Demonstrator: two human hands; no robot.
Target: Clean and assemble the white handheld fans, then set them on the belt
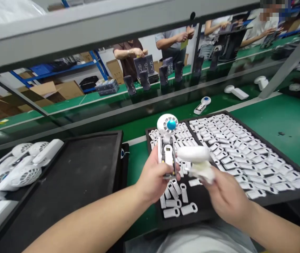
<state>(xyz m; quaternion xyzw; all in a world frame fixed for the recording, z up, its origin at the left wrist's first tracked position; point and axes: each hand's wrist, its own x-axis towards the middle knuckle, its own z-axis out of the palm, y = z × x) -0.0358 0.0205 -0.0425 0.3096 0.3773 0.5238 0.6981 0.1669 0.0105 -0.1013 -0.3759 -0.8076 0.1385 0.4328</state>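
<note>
My left hand (155,175) is closed around a white handheld fan (167,124), head up, with a blue centre in its grille. The front of the fan's handle is uncovered, showing dark inner parts. A small white cover piece (169,154) with a dark window lies over them, under my thumb. My right hand (226,193) grips a motion-blurred white object (193,154), a rounded cylinder with a crumpled-looking, yellowish-white part below. Its kind I cannot make out. It is close beside the fan's handle; whether they touch is unclear.
Many white cover pieces (234,154) fill a black tray (205,216). Left is another black tray (86,168) with several white fans (26,174). One fan (202,105) lies behind on the green bench (292,126). A grey beam (113,24) crosses above; co-workers handle boxes (146,65) beyond.
</note>
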